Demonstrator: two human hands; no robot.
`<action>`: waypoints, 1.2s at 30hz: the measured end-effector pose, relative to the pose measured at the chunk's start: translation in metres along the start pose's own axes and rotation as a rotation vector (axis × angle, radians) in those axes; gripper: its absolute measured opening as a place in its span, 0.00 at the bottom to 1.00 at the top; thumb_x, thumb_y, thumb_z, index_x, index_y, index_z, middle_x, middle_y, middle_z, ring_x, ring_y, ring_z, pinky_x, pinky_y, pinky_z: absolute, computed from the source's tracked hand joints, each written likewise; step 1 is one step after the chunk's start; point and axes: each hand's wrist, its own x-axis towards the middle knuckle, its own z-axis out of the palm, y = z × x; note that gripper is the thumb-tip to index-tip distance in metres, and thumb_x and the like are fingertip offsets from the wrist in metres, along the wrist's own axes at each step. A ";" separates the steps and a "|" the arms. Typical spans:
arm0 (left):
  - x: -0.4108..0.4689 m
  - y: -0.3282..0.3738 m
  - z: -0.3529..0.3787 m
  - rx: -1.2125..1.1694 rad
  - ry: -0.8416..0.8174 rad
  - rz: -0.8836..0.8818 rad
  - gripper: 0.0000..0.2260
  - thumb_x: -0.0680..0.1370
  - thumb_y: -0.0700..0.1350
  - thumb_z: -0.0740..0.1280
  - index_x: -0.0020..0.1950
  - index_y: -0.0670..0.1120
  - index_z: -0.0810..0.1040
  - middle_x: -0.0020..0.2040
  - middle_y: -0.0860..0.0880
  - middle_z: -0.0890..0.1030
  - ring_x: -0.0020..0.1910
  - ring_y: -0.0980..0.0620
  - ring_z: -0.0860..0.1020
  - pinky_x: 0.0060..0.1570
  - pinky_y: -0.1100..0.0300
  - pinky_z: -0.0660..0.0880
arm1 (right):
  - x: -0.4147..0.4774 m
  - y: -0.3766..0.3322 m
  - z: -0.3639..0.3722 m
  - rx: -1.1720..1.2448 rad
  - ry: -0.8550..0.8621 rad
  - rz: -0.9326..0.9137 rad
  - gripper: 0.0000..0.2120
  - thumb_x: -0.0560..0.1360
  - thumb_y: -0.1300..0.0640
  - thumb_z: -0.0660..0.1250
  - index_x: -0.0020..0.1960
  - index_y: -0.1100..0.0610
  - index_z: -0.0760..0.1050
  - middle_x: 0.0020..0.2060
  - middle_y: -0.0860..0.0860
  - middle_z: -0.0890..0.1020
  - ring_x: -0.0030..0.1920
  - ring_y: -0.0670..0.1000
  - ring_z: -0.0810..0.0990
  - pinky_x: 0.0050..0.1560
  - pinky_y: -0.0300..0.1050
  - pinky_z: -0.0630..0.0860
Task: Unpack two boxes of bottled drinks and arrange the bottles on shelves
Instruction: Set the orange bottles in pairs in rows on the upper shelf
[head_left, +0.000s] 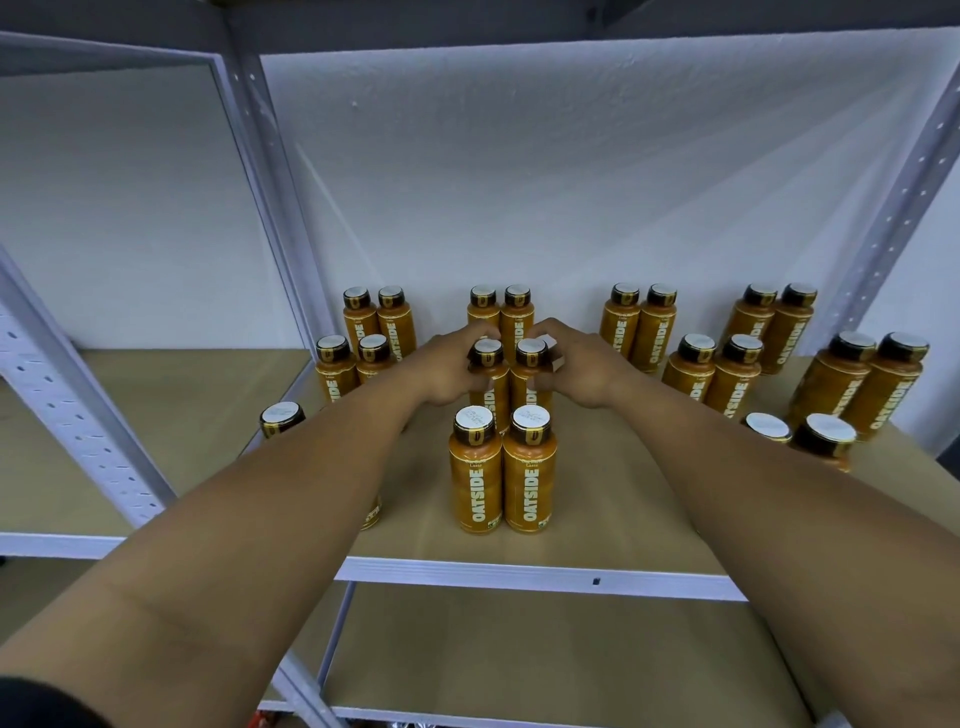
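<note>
Logging the head view, item by item, as I see it from my station.

- Left hand (447, 366): fingers curled round the cap and shoulder of the left middle bottle (491, 389), thumb on its near side.
- Right hand (579, 364): curled the same way round the right middle bottle (530, 387).
- Held bottles: upright, side by side, in the centre of the shelf board (623, 499). Their bases are hidden behind the front pair, so I cannot tell whether they rest on the board.
- Front pair (483, 483): two upright orange bottles marked OATSIDE with dark, white-topped caps. They touch each other and stand near the board's front edge.
- Back pair (517, 314): upright near the white wall (571, 182), just behind my fingers.
- Left group (363, 338): two pairs, one behind the other, plus a single bottle (282, 421) nearer the front, mostly covered by my left forearm.
- Right group (717, 364): several more pairs, upright, spaced in rows towards the right upright of the white metal frame (883, 218).
- Lower shelf (519, 654): a second brown board below.
</note>
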 end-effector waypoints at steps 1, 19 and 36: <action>0.000 0.000 0.000 0.003 0.002 -0.001 0.29 0.80 0.45 0.72 0.76 0.58 0.62 0.72 0.46 0.75 0.62 0.44 0.78 0.55 0.53 0.77 | 0.000 0.000 0.000 0.000 0.001 -0.001 0.31 0.77 0.51 0.74 0.74 0.45 0.63 0.67 0.56 0.78 0.57 0.57 0.80 0.51 0.46 0.73; 0.001 -0.002 -0.003 0.007 -0.006 -0.006 0.30 0.80 0.43 0.71 0.77 0.57 0.61 0.73 0.45 0.73 0.64 0.44 0.77 0.55 0.54 0.76 | 0.000 -0.004 0.003 -0.030 0.029 -0.004 0.32 0.77 0.50 0.73 0.76 0.45 0.62 0.70 0.56 0.77 0.59 0.59 0.81 0.58 0.53 0.79; 0.001 -0.006 -0.005 0.000 -0.032 -0.026 0.30 0.80 0.44 0.72 0.76 0.59 0.61 0.70 0.44 0.76 0.63 0.44 0.78 0.61 0.47 0.78 | -0.002 -0.007 0.004 -0.031 0.036 -0.014 0.31 0.77 0.49 0.74 0.75 0.45 0.63 0.69 0.55 0.78 0.59 0.58 0.81 0.58 0.53 0.78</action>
